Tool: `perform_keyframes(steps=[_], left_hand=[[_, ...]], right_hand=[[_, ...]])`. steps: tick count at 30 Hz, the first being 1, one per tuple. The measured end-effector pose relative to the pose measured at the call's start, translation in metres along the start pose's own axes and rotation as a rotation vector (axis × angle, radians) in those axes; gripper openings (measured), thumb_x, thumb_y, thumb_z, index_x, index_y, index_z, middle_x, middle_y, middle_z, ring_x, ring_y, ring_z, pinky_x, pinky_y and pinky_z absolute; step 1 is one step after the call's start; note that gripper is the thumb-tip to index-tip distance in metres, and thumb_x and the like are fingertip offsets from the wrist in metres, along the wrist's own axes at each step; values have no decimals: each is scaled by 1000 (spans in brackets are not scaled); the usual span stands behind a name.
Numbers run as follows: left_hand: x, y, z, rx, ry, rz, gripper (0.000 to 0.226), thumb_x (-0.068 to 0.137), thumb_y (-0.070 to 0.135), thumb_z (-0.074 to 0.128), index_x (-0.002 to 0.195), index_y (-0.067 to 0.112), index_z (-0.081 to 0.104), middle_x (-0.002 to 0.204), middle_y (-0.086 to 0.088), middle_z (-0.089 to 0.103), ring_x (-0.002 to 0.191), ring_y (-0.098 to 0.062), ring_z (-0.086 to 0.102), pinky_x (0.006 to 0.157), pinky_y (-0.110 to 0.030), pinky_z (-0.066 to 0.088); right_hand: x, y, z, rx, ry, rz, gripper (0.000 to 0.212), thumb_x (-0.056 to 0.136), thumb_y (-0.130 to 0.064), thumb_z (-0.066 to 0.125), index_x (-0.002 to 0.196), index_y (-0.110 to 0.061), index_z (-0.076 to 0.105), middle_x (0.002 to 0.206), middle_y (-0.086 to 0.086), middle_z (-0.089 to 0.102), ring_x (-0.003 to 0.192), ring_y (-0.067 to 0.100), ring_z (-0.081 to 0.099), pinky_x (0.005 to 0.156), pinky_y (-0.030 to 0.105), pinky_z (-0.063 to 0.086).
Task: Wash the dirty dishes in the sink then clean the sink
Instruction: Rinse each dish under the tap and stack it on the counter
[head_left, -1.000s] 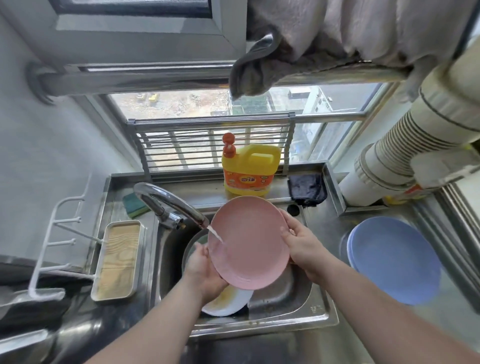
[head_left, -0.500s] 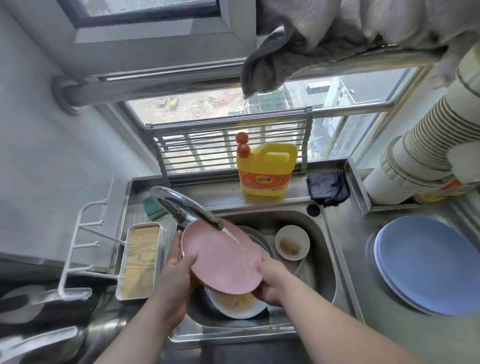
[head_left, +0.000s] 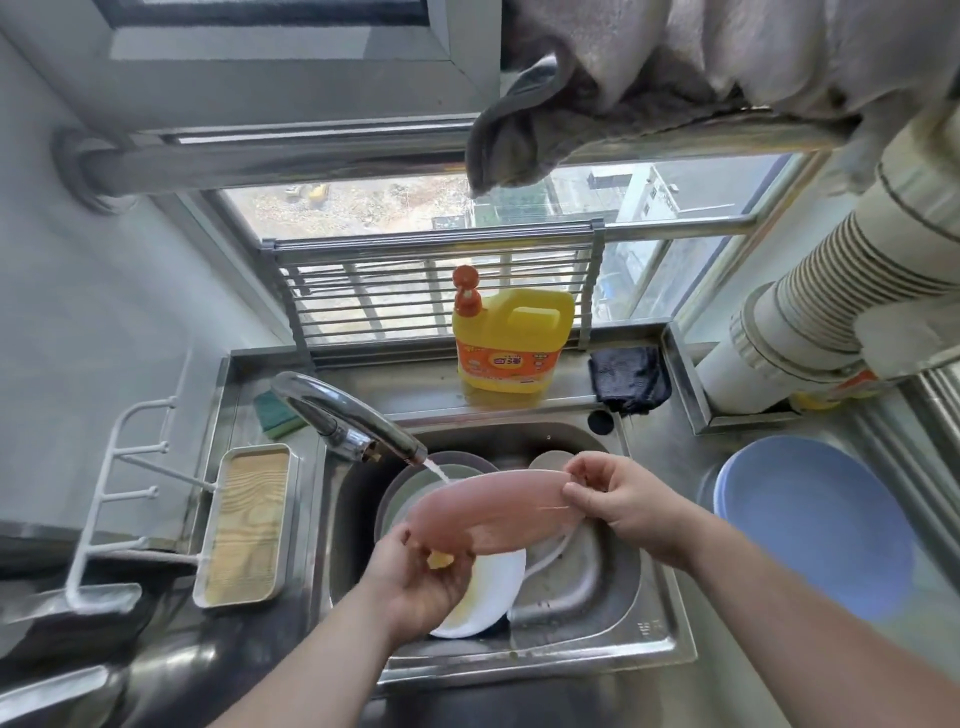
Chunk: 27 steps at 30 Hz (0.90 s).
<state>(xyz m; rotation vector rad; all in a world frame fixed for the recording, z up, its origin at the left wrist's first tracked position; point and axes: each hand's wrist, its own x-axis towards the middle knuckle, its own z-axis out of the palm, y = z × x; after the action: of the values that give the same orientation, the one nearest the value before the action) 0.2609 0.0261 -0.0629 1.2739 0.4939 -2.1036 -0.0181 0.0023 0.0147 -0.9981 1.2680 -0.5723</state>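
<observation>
Over the sink (head_left: 660, 644), under the running tap (head_left: 358, 421), your left hand (head_left: 415, 577) and right hand (head_left: 618, 499) pinch the pink plate (head_left: 493, 514) by opposite rims — blue plates (head_left: 815, 525) apparently done — white plate (head_left: 493, 587), other dishes and sink remaining.

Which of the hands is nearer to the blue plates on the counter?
The right hand. It grips the pink plate's right edge, on the side toward the blue plates. The left hand holds the plate's opposite, lower-left edge, farther away.

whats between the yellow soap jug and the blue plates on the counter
In the head view, a dark cloth lies on the ledge between the yellow soap jug and the blue plates.
</observation>
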Motion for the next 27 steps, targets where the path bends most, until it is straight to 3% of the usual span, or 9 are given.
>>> perform_keyframes(steps=[3, 7, 10, 12, 16, 19, 24, 27], left_hand=[[13, -6, 5, -2, 26, -17, 53, 90, 61, 69, 128, 23, 67, 125, -30, 61, 96, -44, 68, 81, -49, 62], [20, -3, -14, -12, 139, 72, 71, 94, 81, 44, 133, 25, 63, 141, -22, 51, 124, -45, 55, 100, -52, 52], [20, 6, -38, -95, 194, 115, 81, 95, 85, 29, 145, 25, 54, 138, -21, 55, 132, -49, 52, 115, -56, 40], [17, 11, -54, -110, 238, 131, 79, 99, 81, 26, 156, 29, 44, 135, -22, 57, 143, -49, 43, 117, -57, 32], [7, 18, -70, -126, 291, 132, 77, 101, 76, 29, 164, 31, 31, 162, -23, 39, 153, -47, 29, 125, -59, 20], [0, 20, -66, -106, 279, 177, 65, 103, 73, 33, 157, 37, 41, 159, -20, 44, 150, -45, 37, 123, -61, 24], [-7, 20, -44, -8, 149, 232, 44, 103, 63, 49, 113, 25, 70, 132, -14, 68, 118, -37, 65, 111, -58, 46], [-6, 14, -26, 112, 120, 222, 31, 87, 43, 74, 89, 14, 84, 109, -18, 77, 102, -36, 73, 87, -49, 62]], right_hand=[[4, -12, 14, -22, 4, -32, 8, 100, -4, 68, 95, -9, 72, 82, -1, 67, 79, 12, 62, 74, 24, 52], [27, -14, 57, -134, 89, -12, 12, 100, -19, 71, 90, -22, 76, 80, -8, 69, 73, 7, 60, 69, 25, 50], [45, -15, 85, -109, 64, 52, 11, 102, -25, 68, 96, -23, 77, 89, -2, 75, 80, 10, 64, 73, 26, 54], [54, -16, 97, -77, 27, 110, 15, 105, -24, 63, 102, -25, 77, 101, 2, 79, 88, 13, 68, 77, 26, 55], [62, -18, 100, 55, 16, 212, 25, 108, -19, 55, 104, -24, 79, 90, -1, 78, 71, 9, 68, 57, 22, 52], [64, -9, 86, 191, 100, 312, 29, 111, -23, 50, 105, -28, 78, 88, -4, 77, 74, 17, 65, 66, 36, 54], [53, 32, 49, 489, 240, 460, 31, 115, -19, 39, 114, -24, 70, 86, 5, 70, 73, 25, 57, 64, 42, 53], [39, 61, 33, 589, 315, 521, 32, 115, -20, 37, 119, -25, 69, 90, 9, 69, 80, 28, 57, 71, 44, 49]])
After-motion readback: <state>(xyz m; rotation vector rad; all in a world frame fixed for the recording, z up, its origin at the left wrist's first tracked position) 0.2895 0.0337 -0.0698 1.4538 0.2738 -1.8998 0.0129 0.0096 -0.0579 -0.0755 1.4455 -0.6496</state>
